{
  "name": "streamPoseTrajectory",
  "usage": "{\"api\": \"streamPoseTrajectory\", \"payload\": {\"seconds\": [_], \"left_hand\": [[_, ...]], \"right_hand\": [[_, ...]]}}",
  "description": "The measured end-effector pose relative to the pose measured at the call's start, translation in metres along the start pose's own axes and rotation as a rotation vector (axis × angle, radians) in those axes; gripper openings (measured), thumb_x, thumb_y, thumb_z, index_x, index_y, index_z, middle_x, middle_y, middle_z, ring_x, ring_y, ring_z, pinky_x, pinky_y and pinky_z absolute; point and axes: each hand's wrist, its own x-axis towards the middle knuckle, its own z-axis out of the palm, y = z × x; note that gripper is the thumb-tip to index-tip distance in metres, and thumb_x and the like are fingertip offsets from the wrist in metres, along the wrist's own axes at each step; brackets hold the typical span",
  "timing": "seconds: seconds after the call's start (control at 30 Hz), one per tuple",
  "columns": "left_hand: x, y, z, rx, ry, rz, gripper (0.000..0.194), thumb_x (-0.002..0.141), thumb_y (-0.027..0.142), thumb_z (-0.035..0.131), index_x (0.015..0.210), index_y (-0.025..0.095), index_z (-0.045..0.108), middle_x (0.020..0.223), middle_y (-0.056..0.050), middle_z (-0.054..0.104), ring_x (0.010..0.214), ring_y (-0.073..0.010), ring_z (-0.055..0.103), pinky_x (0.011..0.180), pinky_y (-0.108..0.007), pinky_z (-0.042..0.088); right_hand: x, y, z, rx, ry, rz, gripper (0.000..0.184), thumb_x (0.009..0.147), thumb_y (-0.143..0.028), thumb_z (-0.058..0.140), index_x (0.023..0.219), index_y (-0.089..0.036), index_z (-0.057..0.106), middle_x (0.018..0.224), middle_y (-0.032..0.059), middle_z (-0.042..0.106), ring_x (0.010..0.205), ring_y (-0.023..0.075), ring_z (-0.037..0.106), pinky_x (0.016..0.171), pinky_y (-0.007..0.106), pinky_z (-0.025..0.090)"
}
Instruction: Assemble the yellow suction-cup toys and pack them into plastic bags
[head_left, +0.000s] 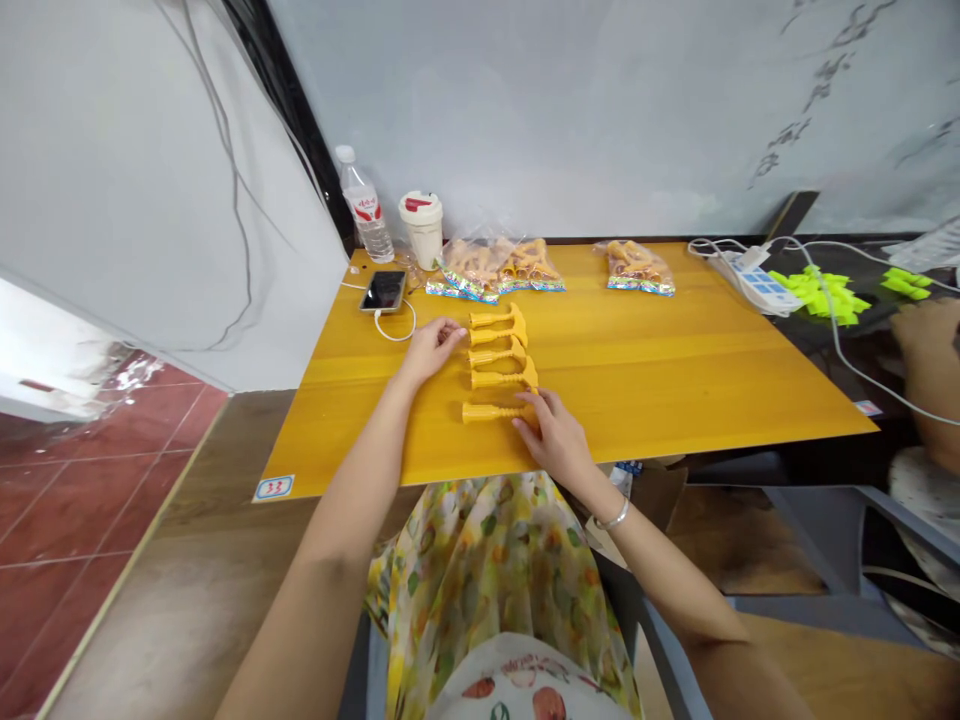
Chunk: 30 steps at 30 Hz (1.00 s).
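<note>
Several yellow plastic toy hammers [496, 378] lie side by side on the yellow tabletop [675, 370], handles to the left and heads to the right. My right hand [556, 438] grips the nearest toy hammer [491, 412] by its head end, which the fingers mostly hide. This hammer lies a little apart from the others. My left hand [433, 348] is by the handle ends of the farther hammers, its fingers loosely bent and nothing visible in them. Whether its fingertips touch a handle, I cannot tell.
Clear bags of yellow toy parts [499, 268] and another such bag [639, 268] lie at the back. A phone [383, 291] on a cable, a water bottle [366, 210] and a lidded cup [424, 232] stand left. Rightward are a power strip [757, 283], bright green pieces [821, 295] and another person's arm [930, 350].
</note>
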Motion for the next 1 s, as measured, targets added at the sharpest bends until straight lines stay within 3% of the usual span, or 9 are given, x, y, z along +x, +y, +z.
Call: {"api": "streamPoseTrajectory", "payload": {"seconds": [0.13, 0.27, 0.43, 0.5, 0.6, 0.8, 0.9, 1.0], "left_hand": [[-0.001, -0.002, 0.001, 0.017, 0.009, 0.013, 0.026, 0.088, 0.046, 0.06, 0.09, 0.019, 0.063, 0.083, -0.003, 0.068, 0.071, -0.0152, 0.059, 0.071, -0.027, 0.047], [0.0, -0.007, 0.005, 0.047, 0.058, 0.01, 0.03, 0.089, 0.048, 0.058, 0.097, 0.019, 0.063, 0.093, -0.006, 0.068, 0.076, -0.0155, 0.061, 0.075, -0.029, 0.05], [0.001, -0.008, 0.014, -0.145, 0.106, -0.075, 0.065, 0.087, 0.06, 0.06, 0.135, 0.018, 0.046, 0.132, -0.017, 0.059, 0.108, -0.0222, 0.066, 0.095, -0.038, 0.052], [0.0, -0.006, 0.018, -0.24, 0.069, -0.107, 0.077, 0.088, 0.067, 0.054, 0.146, 0.02, 0.035, 0.147, -0.019, 0.05, 0.127, -0.0246, 0.058, 0.109, -0.041, 0.044], [-0.004, -0.001, 0.025, -0.342, -0.037, -0.173, 0.083, 0.09, 0.073, 0.042, 0.155, 0.027, 0.023, 0.16, -0.015, 0.036, 0.146, -0.0241, 0.041, 0.12, -0.041, 0.032], [-0.011, 0.011, 0.031, -0.42, -0.175, -0.227, 0.089, 0.09, 0.077, 0.033, 0.16, 0.024, 0.015, 0.167, -0.011, 0.023, 0.154, -0.0233, 0.023, 0.126, -0.04, 0.022], [-0.012, 0.014, 0.031, -0.423, -0.185, -0.223, 0.091, 0.09, 0.077, 0.033, 0.16, 0.021, 0.016, 0.168, -0.011, 0.019, 0.155, -0.0232, 0.019, 0.127, -0.039, 0.017], [-0.011, 0.011, 0.032, -0.416, -0.184, -0.229, 0.088, 0.091, 0.077, 0.03, 0.16, 0.024, 0.015, 0.168, -0.007, 0.015, 0.155, -0.0228, 0.017, 0.127, -0.04, 0.016]], "right_hand": [[-0.002, 0.0, 0.005, -0.225, 0.019, -0.044, 0.038, 0.101, -0.038, 0.045, 0.132, -0.02, 0.058, 0.135, 0.0174, 0.058, 0.122, 0.0302, 0.058, 0.096, 0.043, 0.052], [-0.001, 0.003, 0.009, -0.306, 0.099, -0.064, 0.047, 0.099, -0.048, 0.047, 0.135, -0.02, 0.057, 0.141, 0.0178, 0.055, 0.12, 0.0327, 0.058, 0.091, 0.045, 0.053], [0.013, 0.008, 0.016, -0.261, 0.153, -0.165, 0.061, 0.1, -0.055, 0.041, 0.147, -0.016, 0.045, 0.155, 0.0212, 0.04, 0.141, 0.0348, 0.041, 0.108, 0.053, 0.042], [0.019, 0.009, 0.02, -0.251, 0.127, -0.176, 0.063, 0.1, -0.056, 0.039, 0.149, -0.017, 0.044, 0.157, 0.0203, 0.039, 0.145, 0.0356, 0.036, 0.111, 0.056, 0.039], [0.021, 0.005, 0.021, -0.26, 0.088, -0.175, 0.059, 0.1, -0.057, 0.04, 0.144, -0.019, 0.052, 0.152, 0.0168, 0.047, 0.142, 0.0361, 0.039, 0.112, 0.056, 0.038], [0.011, -0.008, 0.009, -0.235, 0.014, -0.203, 0.057, 0.1, -0.059, 0.04, 0.138, -0.02, 0.058, 0.14, 0.0151, 0.059, 0.123, 0.032, 0.054, 0.1, 0.048, 0.047], [0.037, 0.0, 0.004, -0.156, 0.008, -0.195, 0.06, 0.101, -0.057, 0.036, 0.144, -0.018, 0.052, 0.144, 0.0158, 0.055, 0.128, 0.0308, 0.052, 0.103, 0.047, 0.047], [0.089, 0.019, 0.005, -0.067, 0.01, -0.19, 0.061, 0.104, -0.05, 0.034, 0.149, -0.011, 0.044, 0.154, 0.0176, 0.044, 0.142, 0.0268, 0.04, 0.116, 0.044, 0.036]]}}
